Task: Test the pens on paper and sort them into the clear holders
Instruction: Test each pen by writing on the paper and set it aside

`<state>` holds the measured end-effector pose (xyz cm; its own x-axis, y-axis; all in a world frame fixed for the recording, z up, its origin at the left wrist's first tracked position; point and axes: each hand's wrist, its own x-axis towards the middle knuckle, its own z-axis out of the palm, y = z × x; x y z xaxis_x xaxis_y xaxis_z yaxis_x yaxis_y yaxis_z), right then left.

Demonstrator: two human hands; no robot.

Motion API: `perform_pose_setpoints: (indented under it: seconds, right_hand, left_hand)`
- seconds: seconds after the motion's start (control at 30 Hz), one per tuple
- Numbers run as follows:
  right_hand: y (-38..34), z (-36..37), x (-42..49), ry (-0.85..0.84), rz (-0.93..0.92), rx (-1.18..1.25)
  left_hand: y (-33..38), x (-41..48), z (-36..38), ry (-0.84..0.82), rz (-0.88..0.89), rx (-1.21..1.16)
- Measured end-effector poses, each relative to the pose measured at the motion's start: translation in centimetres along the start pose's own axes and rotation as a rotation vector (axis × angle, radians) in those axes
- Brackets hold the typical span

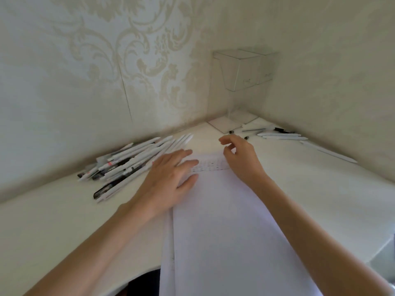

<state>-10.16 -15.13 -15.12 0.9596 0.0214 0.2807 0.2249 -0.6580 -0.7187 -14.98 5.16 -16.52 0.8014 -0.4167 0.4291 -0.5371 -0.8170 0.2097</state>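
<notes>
A long white sheet of paper (222, 221) lies down the middle of the white table, with rows of small pen marks near its far end. My left hand (168, 178) lies flat on the paper's left edge, fingers straight, right beside a big pile of white pens (130, 163). My right hand (241, 159) hovers over the paper's far right corner with fingers loosely curled, holding nothing. Two clear holders (245, 71) stand on tall clear stands in the corner. A smaller group of pens (282, 135) lies at the foot of the stands.
Patterned walls meet in the corner behind the holders and close the table (320, 189) on the left and right. One lone white pen (333, 153) lies along the right wall. The table's near edge curves in at the bottom left.
</notes>
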Motion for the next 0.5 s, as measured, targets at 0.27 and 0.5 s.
perform_pose_setpoints:
  seconds: [0.27,0.5]
  right_hand:
    - [9.4,-8.1,2.5,0.116,0.200,-0.485]
    - [13.4,-10.3,5.4,-0.022,0.277,-0.650]
  left_hand:
    - [2.2,1.0,3.7,-0.275,-0.035,-0.029]
    - [2.1,0.6,3.7,-0.232,-0.037,-0.079]
